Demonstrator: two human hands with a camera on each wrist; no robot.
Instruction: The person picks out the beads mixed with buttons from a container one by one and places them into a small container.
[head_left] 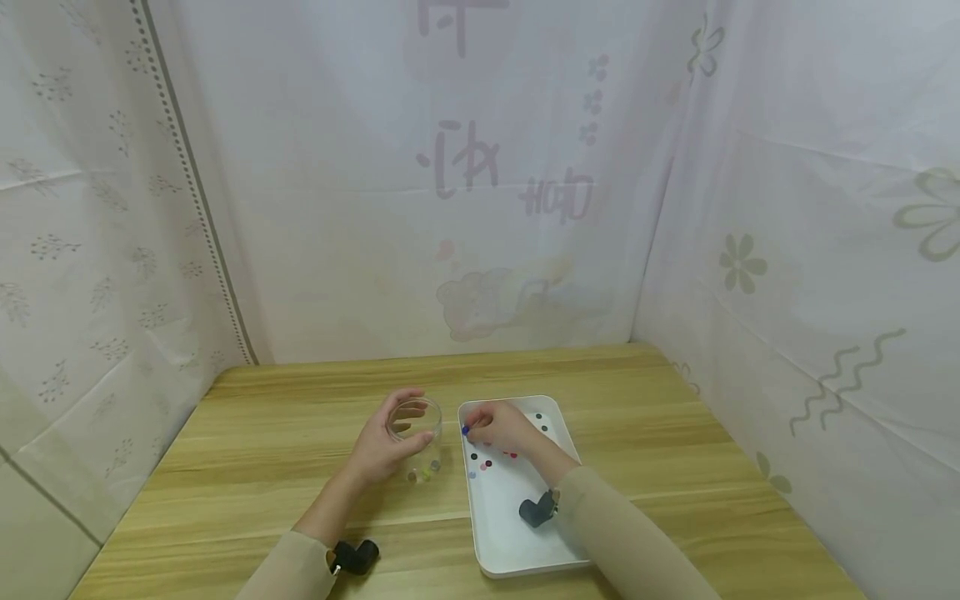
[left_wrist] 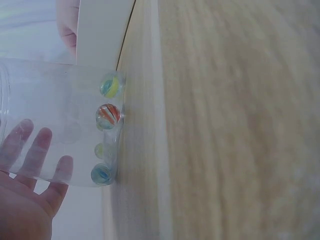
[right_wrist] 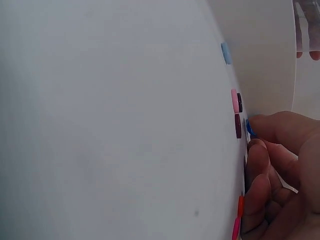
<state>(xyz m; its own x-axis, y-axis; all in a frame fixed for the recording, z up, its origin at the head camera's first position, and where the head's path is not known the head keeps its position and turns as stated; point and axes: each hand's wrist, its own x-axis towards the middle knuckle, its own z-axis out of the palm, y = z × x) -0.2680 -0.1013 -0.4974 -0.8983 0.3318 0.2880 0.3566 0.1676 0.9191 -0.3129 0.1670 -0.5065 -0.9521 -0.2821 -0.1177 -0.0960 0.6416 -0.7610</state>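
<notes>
My left hand [head_left: 378, 446] grips a clear jar [head_left: 439, 421], thumb on the near side and fingers round the far side. The jar stands upright on the table, and in the left wrist view several glass marbles [left_wrist: 108, 116] with coloured swirls lie at its bottom. Over the left side of a white tray [head_left: 517, 542], my right hand [head_left: 512, 429] pinches a small blue disc [right_wrist: 251, 128] between thumb and fingertip. The fingers partly hide the disc. Near them in the tray lie a pink disc [right_wrist: 234, 101], a dark red disc [right_wrist: 238, 126] and a light blue disc [right_wrist: 226, 53].
Dark discs [head_left: 542, 422] lie at the tray's far right corner, and an orange disc [right_wrist: 241, 205] is beside the right fingers. The tray's raised wall stands between the hands. White printed curtains [head_left: 337, 250] surround the wooden table [head_left: 247, 467] at the back and sides.
</notes>
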